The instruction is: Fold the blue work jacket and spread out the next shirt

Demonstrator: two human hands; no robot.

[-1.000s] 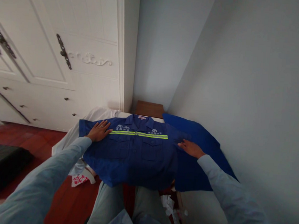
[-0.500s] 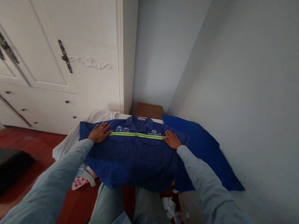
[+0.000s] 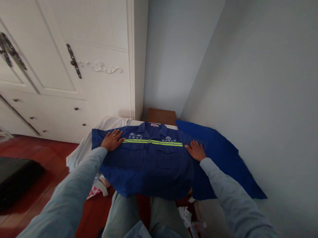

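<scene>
A dark blue work shirt (image 3: 147, 165) with a yellow-green reflective stripe across the chest lies face up on a white surface, collar away from me. My left hand (image 3: 112, 140) rests flat on its left shoulder, fingers spread. My right hand (image 3: 196, 150) lies flat on the right shoulder, fingers stretched out. The shirt's lower hem hangs over the near edge above my knees.
A bright blue cloth (image 3: 224, 164) spreads to the right against the grey wall. White fabric (image 3: 103, 125) bunches at the left back. A brown wooden stand (image 3: 161, 116) sits in the corner. White wardrobe doors (image 3: 70, 53) stand left; a black mat (image 3: 2, 180) lies on the red floor.
My right hand moved from the shirt's right side up onto the chest stripe, then slid outward to the right shoulder. My left hand stayed on the left shoulder.
</scene>
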